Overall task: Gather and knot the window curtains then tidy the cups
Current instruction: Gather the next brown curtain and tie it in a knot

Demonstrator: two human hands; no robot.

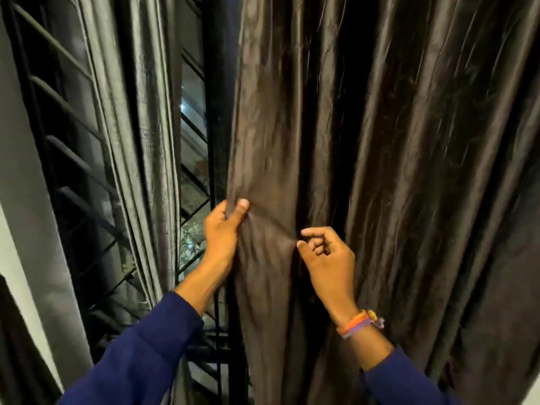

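Observation:
A dark brown satin curtain point(380, 141) hangs in long folds over the right and middle of the window. My left hand point(223, 229) grips its left edge, thumb on the front and fingers behind the cloth. My right hand point(327, 252) is a little lower and to the right, its curled fingers and thumb pinching a fold of the same curtain. A second, grey curtain point(140, 127) hangs bunched at the left. No cups are in view.
Between the two curtains a black metal window grille point(198, 176) with slanted bars shows, dark outside with a few lights. A pale wall or window frame point(26, 200) runs down the far left.

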